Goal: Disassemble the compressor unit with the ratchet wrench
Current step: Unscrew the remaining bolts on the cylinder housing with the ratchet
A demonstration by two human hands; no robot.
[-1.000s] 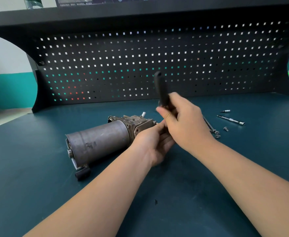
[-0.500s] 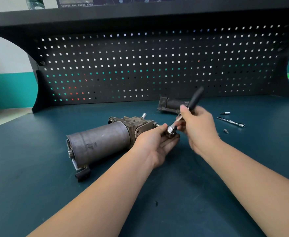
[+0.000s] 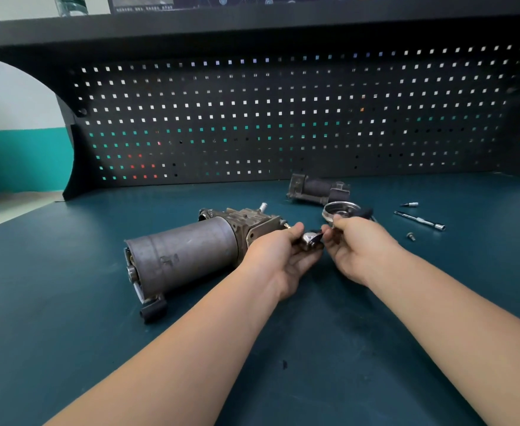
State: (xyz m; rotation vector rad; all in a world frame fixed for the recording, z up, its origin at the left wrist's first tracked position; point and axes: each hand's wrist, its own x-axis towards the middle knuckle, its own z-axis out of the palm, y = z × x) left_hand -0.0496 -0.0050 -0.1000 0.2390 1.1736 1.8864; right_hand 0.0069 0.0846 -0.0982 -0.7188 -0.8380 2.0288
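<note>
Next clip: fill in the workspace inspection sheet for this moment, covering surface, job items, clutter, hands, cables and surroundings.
Surface: dark teal bench top, small dark speck near the front.
Job's things: compressor unit lies on its side; ratchet wrench head shows between the hands at the unit's right end, handle mostly hidden.
Clutter: removed housing part and shiny round cover behind the hands; extension bar, small bit, loose bolt at right.
Hands: left hand holds the wrench head; right hand grips the wrench.
Cables: nothing seen.
Surroundings: black pegboard, shelf above, teal and white wall.
</note>
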